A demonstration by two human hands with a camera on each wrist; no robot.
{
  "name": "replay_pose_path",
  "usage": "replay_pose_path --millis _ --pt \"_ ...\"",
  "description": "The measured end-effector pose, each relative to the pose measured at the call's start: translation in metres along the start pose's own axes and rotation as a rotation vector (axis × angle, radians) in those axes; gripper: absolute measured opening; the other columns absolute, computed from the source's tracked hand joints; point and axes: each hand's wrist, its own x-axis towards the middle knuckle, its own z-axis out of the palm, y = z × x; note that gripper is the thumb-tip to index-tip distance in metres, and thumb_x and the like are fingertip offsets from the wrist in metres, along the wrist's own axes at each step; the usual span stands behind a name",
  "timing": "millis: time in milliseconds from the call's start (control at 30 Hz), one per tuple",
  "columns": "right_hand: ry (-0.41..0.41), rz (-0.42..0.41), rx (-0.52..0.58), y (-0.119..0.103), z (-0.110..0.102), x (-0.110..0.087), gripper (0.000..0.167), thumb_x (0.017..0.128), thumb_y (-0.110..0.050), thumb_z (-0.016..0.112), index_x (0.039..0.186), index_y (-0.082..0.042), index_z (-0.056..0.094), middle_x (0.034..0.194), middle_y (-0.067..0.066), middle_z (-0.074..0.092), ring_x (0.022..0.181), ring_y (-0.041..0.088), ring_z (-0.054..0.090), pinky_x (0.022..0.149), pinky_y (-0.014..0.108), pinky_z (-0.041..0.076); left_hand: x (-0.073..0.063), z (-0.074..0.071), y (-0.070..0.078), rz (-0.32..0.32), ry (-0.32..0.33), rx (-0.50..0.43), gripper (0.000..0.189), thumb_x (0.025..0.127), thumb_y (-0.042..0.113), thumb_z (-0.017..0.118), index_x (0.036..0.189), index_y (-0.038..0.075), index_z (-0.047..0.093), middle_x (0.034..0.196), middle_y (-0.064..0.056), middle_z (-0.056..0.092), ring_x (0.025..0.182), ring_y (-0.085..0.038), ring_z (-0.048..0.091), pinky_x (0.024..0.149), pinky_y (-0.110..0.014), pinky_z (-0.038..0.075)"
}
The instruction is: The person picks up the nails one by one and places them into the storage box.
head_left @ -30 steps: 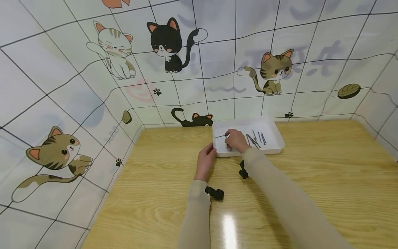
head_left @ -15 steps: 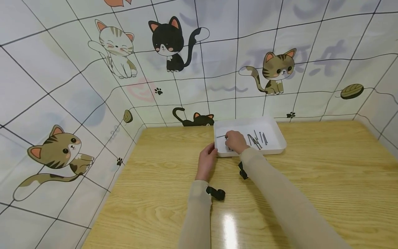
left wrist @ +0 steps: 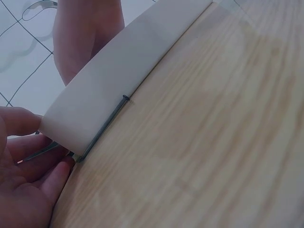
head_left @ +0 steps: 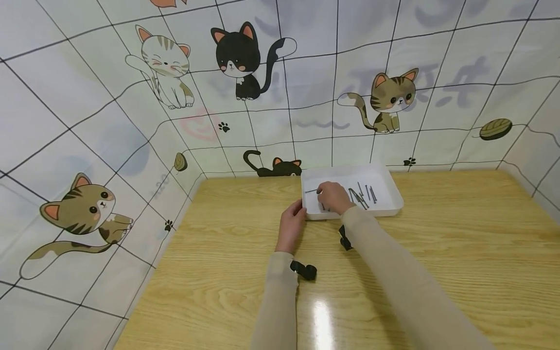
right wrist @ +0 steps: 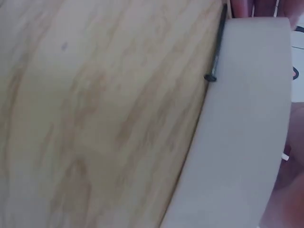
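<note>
Several dark nails lie in a shallow white tray. My right hand reaches into its left part with curled fingers. The fingertips pinch at a nail that points leftward; their exact hold is partly hidden. Below that hand, more nails show near the front wall. My left hand grips the tray's front left corner, its thumb and fingers about the edge in the left wrist view. Outside the tray, another nail lies on the table along the front wall, one end near the left fingers.
The tray stands on a wood-grain table, close to the back wall with its cat drawings and grid lines. Each sleeve cuff carries a small black camera. Table surface extends left, right and in front of the tray.
The head view has shifted slightly. My right hand has barely moved among the nails at the tray's left. The left hand stays at the corner.
</note>
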Motion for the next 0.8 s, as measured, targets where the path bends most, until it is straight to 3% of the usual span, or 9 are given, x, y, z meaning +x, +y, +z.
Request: replay_pose_path --millis 333,533,667,800 --pt "0.039 -0.133 0.026 0.007 -0.009 -0.01 0.027 0.09 -0.017 0.049 0.113 -0.008 0.061 0.108 0.01 0.06 0.094 0.024 0.056 0.074 0.04 0.046 -0.002 0.001 0.002 0.012 -0.002 -0.01 0.038 0.092 0.021 0.05 0.128 0.011 0.051 0.125 -0.003 0.053 0.113 -0.009 0.045 0.093 -0.031 0.037" --pt "0.076 -0.188 0.067 0.005 -0.018 -0.027 0.025 0.09 -0.028 0.051 0.108 -0.014 0.062 0.097 0.002 0.062 0.079 0.016 0.057 0.066 0.034 0.046 0.0 0.001 0.003 0.008 0.008 0.007 0.038 0.092 0.025 0.048 0.128 0.015 0.051 0.124 0.002 0.052 0.114 -0.008 0.044 0.093 -0.032 0.037" --pt "0.058 -0.205 0.094 0.005 -0.023 -0.043 0.025 0.088 -0.04 0.052 0.1 -0.02 0.062 0.087 -0.005 0.061 0.07 0.011 0.055 0.064 0.032 0.045 0.0 0.002 0.003 -0.003 0.006 0.024 0.037 0.091 0.027 0.049 0.127 0.019 0.052 0.122 0.007 0.053 0.113 -0.005 0.044 0.093 -0.031 0.037" --pt "0.018 -0.239 0.093 0.008 -0.022 -0.056 0.026 0.087 -0.042 0.053 0.097 -0.02 0.063 0.084 -0.007 0.061 0.069 0.008 0.055 0.065 0.031 0.045 -0.002 0.003 0.002 -0.004 0.003 0.021 0.037 0.091 0.027 0.049 0.127 0.02 0.052 0.122 0.007 0.053 0.113 -0.006 0.044 0.093 -0.031 0.037"
